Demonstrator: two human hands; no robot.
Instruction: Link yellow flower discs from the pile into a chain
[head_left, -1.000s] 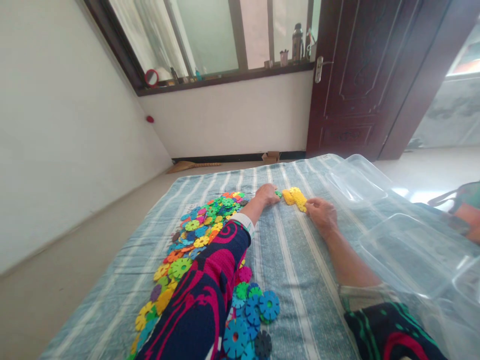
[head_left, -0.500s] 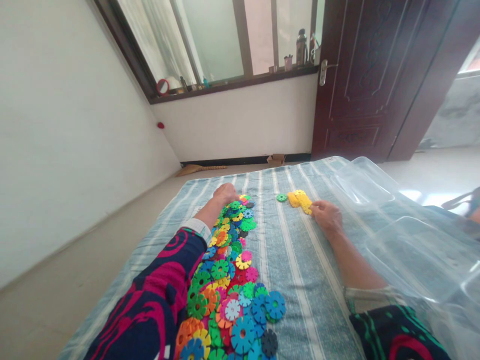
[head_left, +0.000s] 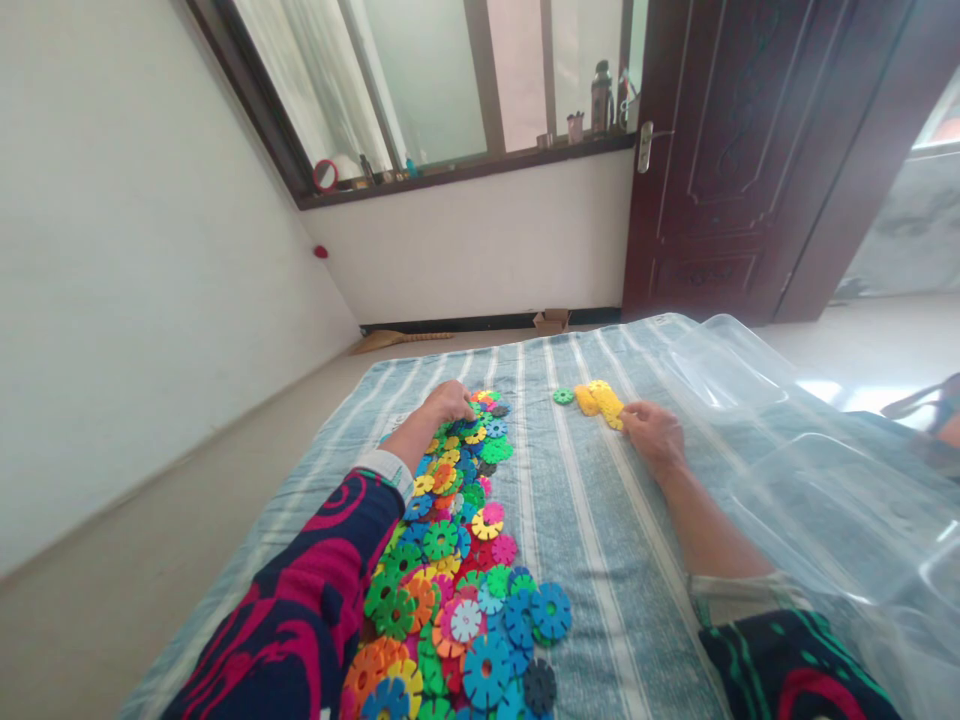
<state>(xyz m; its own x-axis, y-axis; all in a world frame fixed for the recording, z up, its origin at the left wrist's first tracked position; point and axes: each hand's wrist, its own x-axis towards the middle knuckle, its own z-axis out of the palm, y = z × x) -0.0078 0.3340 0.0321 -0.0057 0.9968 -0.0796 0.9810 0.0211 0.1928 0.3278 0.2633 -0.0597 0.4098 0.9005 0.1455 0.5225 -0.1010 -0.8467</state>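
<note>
A long pile of colourful notched plastic discs (head_left: 442, 540) runs along the striped cloth. At its far end, my left hand (head_left: 452, 402) reaches down with its fingers curled together. Whatever those fingers hold, if anything, is hidden. My right hand (head_left: 656, 432) pinches the near end of a row of yellow notched discs (head_left: 609, 408), which lies on the cloth. More yellow pieces (head_left: 586, 400) touch the row on its left. A single green notched disc (head_left: 562, 396) lies just beyond them, flat on the cloth.
Two clear plastic containers stand at the right: one farther off (head_left: 731, 365), one closer (head_left: 832, 510). The striped cloth (head_left: 577, 520) covers the surface under everything. Beyond its far edge are a broom (head_left: 397, 340), a small cardboard box (head_left: 552, 321) and a dark red door (head_left: 739, 150).
My left hand has shifted slightly nearer to me, its fingers lower at the pile's far end. The right hand stays in place on the yellow discs.
</note>
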